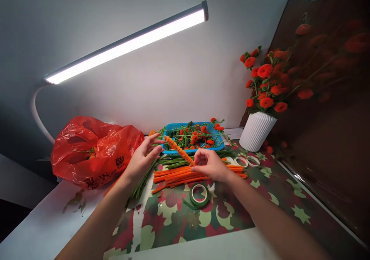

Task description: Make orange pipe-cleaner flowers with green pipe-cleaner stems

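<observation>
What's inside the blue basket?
In the blue basket: orange-red flowers and green stems, some overhanging the rim. Patches of perforated floor show. Anything under the pile is covered; the fuzzy orange strip hides part of the near side.

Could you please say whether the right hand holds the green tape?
No, the right hand holds a coiled orange strip, and the green tape lies on the patterned cover.

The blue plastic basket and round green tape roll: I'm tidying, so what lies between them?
Head view: thin green stems nearer the basket, then long orange sticks nearer the tape roll; the right hand shows over them.
</observation>
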`<state>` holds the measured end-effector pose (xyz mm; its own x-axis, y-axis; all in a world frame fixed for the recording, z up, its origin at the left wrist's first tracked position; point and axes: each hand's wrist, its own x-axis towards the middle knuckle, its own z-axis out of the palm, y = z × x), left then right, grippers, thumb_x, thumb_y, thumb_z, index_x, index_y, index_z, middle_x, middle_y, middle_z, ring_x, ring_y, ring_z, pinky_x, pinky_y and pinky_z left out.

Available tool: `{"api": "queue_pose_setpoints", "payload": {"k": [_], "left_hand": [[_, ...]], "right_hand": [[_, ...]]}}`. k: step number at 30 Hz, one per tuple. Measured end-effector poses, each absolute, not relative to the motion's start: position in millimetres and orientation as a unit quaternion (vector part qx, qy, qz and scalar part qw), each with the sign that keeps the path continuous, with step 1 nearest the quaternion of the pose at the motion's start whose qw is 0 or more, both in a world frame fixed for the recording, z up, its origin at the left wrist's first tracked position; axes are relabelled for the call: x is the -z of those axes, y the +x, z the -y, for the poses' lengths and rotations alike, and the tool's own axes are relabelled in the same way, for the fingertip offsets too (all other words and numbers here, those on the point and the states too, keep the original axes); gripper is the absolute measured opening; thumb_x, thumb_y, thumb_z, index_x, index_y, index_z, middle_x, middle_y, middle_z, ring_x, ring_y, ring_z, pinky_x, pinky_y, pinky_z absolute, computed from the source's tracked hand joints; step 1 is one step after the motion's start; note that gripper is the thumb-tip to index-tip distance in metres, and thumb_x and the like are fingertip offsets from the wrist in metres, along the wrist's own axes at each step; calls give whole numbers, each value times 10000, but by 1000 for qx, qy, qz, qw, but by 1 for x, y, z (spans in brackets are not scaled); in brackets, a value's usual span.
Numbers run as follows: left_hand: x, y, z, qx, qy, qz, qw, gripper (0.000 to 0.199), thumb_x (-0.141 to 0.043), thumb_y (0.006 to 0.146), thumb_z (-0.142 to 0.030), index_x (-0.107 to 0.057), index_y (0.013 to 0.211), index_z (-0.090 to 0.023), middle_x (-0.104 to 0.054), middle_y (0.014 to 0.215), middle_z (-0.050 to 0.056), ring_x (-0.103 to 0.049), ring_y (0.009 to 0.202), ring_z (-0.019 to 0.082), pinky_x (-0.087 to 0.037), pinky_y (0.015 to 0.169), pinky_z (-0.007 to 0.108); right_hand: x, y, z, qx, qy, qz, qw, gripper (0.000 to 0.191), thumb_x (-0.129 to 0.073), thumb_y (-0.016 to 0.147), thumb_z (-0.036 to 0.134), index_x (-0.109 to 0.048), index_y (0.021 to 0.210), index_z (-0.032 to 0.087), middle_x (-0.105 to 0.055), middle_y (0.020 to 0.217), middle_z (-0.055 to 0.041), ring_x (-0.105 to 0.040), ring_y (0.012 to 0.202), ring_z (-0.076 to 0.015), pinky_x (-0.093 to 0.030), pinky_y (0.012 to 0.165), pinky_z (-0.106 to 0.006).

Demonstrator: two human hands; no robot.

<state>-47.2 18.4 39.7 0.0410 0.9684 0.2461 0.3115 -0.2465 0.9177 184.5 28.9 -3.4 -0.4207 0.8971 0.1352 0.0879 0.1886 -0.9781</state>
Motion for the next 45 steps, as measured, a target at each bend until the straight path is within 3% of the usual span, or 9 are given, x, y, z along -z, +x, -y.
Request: {"api": "queue_pose_setpoints", "payload": {"k": [4, 6, 13, 18, 27, 33, 35, 41, 45], "left_hand": [[-32, -38, -15, -421, 625, -438, 490, 508, -715, 672, -468, -652, 1069, -156, -684, 1004, 126, -638, 829, 232, -532, 692, 326], [-25, -33, -13, -395, 623, -420, 528, 454, -690, 713, -458, -669, 1051, -155, -697, 970, 122, -644, 827, 228, -531, 721, 337], [-12, -27, -13, -439, 615, -433, 491, 357, -705, 682, -467, -699, 821, -138, -693, 720, 54, -606, 631, 160, -487, 591, 262], [-15, -21, -11, -455, 597, -470, 465, 350, -724, 652, -451, -594, 589, -133, -621, 588, 12, -474, 488, 88, -383, 470, 209], [-8, -12, -10, -480, 558, -496, 461, 356, -734, 656, -461, -619, 595, -130, -582, 555, -15, -497, 530, 101, -392, 513, 215], [-13, -30, -21, -548, 468, -373, 584, 444, -659, 741, -513, -691, 1026, -175, -704, 998, 89, -627, 920, 212, -496, 748, 289], [-20, -36, -22, -589, 438, -314, 602, 437, -656, 756, -501, -674, 1080, -209, -693, 1069, 76, -635, 920, 197, -510, 774, 292], [-19, -33, -21, -646, 377, -267, 608, 293, -798, 648, -390, -718, 815, -162, -695, 674, 8, -642, 643, 114, -541, 663, 215], [-7, -19, -18, -641, 346, -273, 628, 326, -824, 598, -407, -703, 775, -161, -677, 638, -12, -637, 605, 102, -548, 654, 213]], "right_hand": [[3, 173, -20, -653, -333, 558, 389, 460, -865, 478, 305, -479, 693, 178, -599, 653, 39, -639, 641, -140, -504, 639, -269], [5, 168, -16, -690, -314, 533, 376, 500, -880, 446, 326, -472, 692, 176, -624, 660, 32, -661, 645, -152, -513, 630, -269], [9, 158, -7, -727, -305, 502, 357, 508, -892, 421, 311, -474, 669, 167, -635, 624, 37, -673, 618, -149, -492, 578, -232], [9, 154, -5, -703, -336, 506, 370, 508, -886, 415, 337, -463, 642, 173, -614, 594, 42, -647, 592, -142, -473, 555, -236], [23, 150, -6, -569, -425, 556, 432, 406, -847, 498, 316, -479, 607, 184, -521, 540, 68, -512, 469, -91, -398, 437, -216], [13, 159, -9, -738, -291, 495, 354, 483, -879, 462, 298, -460, 662, 166, -618, 592, 45, -661, 591, -141, -481, 559, -220], [13, 161, -8, -771, -260, 487, 318, 475, -877, 480, 293, -466, 674, 157, -636, 595, 36, -679, 610, -149, -494, 580, -223], [19, 158, -5, -794, -253, 469, 294, 461, -885, 477, 248, -478, 668, 145, -652, 587, 24, -685, 644, -138, -482, 573, -191], [20, 156, -5, -795, -261, 460, 297, 473, -888, 467, 246, -488, 697, 141, -679, 626, 6, -677, 610, -134, -498, 601, -220]]}}
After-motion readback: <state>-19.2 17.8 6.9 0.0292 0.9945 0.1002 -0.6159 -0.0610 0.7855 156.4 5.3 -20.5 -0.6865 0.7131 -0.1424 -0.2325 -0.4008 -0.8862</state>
